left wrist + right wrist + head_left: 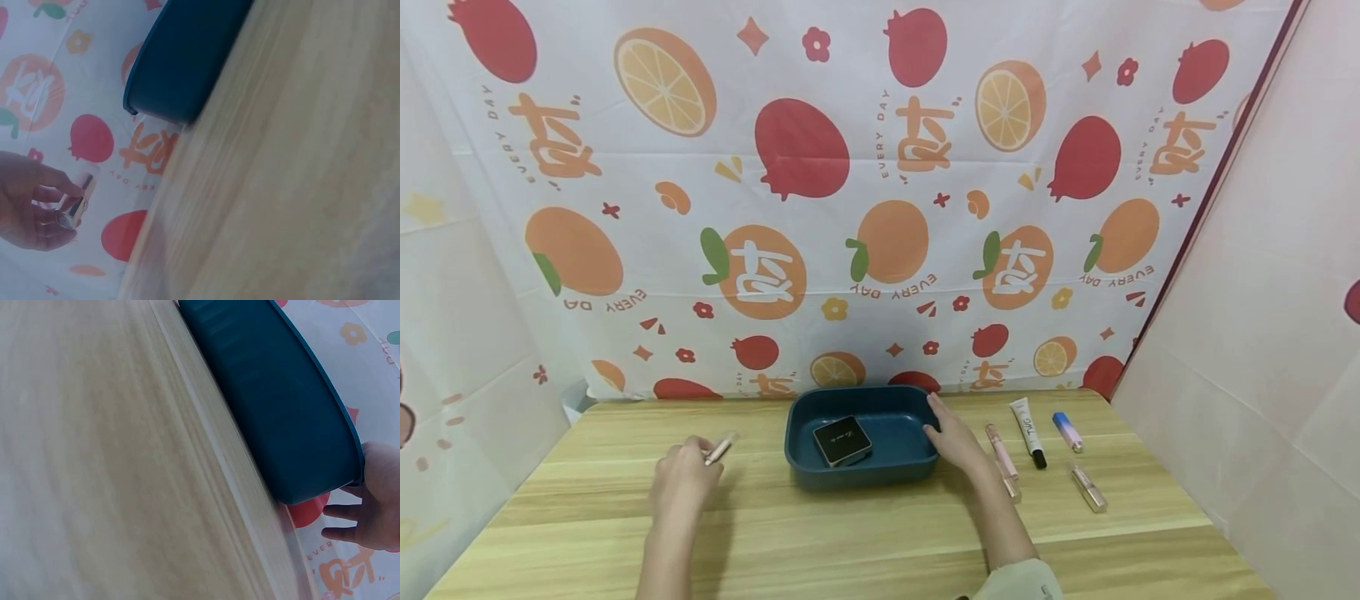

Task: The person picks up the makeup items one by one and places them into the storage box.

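The left hand's [685, 477] fingers were nipped round a slim tube [720, 449] over the table [820, 550], left of the blue basin [876, 477]; a light, level pinch seemed best. Inside lay a black case [842, 440], its script illegible. The right hand's [958, 442] fairly straight fingers steadied the right rim. Beyond, a white tube [1025, 418] apparently read "TWG"; the backdrop [865, 125] repeated "EVERY DAY".

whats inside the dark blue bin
Inside the dark blue bin lies a black square case toward its left end, with pale lettering on top. The bin's floor beneath the case is covered, so anything under it cannot be seen.
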